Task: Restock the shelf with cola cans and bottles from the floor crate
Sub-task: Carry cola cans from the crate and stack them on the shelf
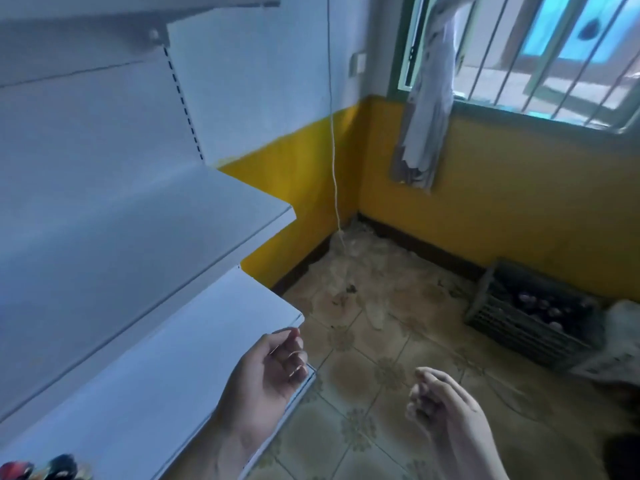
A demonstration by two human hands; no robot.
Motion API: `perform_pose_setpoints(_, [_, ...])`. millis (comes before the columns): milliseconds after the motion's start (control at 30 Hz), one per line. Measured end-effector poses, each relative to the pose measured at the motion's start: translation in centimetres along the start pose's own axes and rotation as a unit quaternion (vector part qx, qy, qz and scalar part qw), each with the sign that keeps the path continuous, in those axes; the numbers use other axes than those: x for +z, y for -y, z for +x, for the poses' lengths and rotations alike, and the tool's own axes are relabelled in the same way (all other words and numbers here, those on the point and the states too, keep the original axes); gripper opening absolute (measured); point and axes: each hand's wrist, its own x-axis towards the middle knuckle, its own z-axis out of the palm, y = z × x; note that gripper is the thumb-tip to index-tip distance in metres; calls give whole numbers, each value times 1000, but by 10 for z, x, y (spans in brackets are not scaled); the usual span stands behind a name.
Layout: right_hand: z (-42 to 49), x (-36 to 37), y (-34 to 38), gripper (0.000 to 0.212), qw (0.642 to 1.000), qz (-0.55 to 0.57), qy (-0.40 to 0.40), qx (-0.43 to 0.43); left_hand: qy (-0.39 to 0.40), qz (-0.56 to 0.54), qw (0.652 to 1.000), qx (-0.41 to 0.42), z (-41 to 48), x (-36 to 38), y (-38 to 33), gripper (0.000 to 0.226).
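Blurrily, crate (530, 320) contents unreadable; both hands (273, 372) empty, cans (38, 470) cut off.

the shelf (145, 358) looks like smooth, matt white painted metal; the floor crate (530, 327) dark slatted plastic; the floor tiles (349, 375) patterned and stained; the curtain (426, 109) thin cloth.

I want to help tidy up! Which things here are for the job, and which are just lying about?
For the job:
- floor crate with drinks inside
- white shelf
- left hand, right hand, both empty

Just lying about:
- hanging cloth
- dangling cord
- white bag
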Motion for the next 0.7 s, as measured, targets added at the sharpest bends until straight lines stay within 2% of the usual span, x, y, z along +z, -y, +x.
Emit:
perform_pose_setpoints(133, [18, -24, 13, 21, 997, 56, -47, 10, 17, 28, 999, -41, 38, 26, 12, 8])
perform_pose_setpoints(267, [40, -32, 20, 18, 995, 58, -74, 16, 15, 36, 996, -81, 84, 41, 26, 13])
perform_pose_setpoints(567, [150, -37, 68, 20, 975, 112, -174, 78, 37, 45, 981, -187, 227, 107, 39, 12])
perform_pose_setpoints(700, [196, -38, 115, 20, 973, 152, -169, 40, 59, 92, 970, -218, 287, 152, 47, 15])
